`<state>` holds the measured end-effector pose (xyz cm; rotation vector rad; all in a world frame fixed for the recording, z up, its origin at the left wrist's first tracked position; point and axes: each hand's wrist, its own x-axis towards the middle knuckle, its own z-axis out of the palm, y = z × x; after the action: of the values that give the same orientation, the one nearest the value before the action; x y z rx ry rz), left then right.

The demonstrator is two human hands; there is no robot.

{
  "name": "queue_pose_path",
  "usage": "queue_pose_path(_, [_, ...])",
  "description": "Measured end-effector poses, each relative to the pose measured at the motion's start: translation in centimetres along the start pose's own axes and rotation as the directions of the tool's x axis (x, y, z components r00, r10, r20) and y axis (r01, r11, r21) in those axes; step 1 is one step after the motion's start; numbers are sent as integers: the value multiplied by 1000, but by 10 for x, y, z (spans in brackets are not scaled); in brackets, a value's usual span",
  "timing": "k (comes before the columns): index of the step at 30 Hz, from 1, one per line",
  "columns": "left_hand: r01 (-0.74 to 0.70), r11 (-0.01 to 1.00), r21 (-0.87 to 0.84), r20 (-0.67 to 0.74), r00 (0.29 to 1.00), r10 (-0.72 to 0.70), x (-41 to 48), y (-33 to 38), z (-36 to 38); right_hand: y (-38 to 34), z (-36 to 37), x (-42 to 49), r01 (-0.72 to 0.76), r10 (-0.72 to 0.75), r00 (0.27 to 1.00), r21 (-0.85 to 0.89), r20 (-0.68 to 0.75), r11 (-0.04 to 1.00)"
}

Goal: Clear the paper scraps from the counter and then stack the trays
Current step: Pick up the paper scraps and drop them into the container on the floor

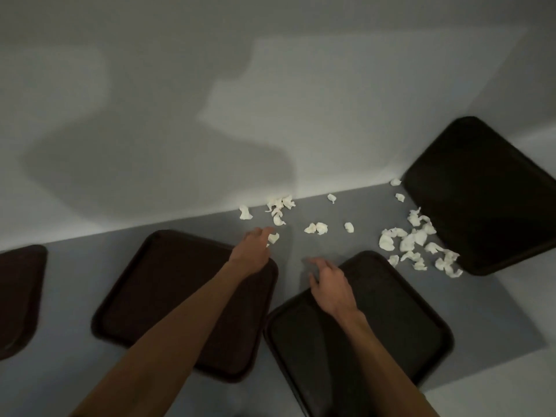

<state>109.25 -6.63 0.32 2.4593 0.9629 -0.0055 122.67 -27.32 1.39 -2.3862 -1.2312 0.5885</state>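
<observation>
Clearing paper scraps (416, 242) off the counter's (293, 248) back edge: left hand (252, 249) curls at one, pinch unclear; right hand (329, 285) fingers apart, empty; gather the rest next.

free: counter (288, 245) strip between trays (168, 281) | obstacles: wall (180, 115) behind scraps (415, 239), trays flanking

Pale wall (331, 85) (soft shadows) behind grey counter (81, 266), dim light.

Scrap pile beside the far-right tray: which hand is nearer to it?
Right. The right hand hovers over the near tray's far corner, left of the pile; the left hand is farther left, over the middle tray's corner.
</observation>
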Motion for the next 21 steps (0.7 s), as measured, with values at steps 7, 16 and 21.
queue_pose_path(7, [-7, 989, 151, 115, 993, -11, 51, -17, 36, 31, -10, 24, -5, 5, 1000, 43, 5, 999])
queue_pose_path(16, [36, 990, 133, 0, 999, -37, 55, -13, 43, 41, -17, 80, -21, 19, 999, -40, -47, 999])
queue_pose_path(21, [96, 995, 33, -97, 991, -92, 42, -3, 30, 31, -17, 131, 13, -21, 997, -110, -74, 994])
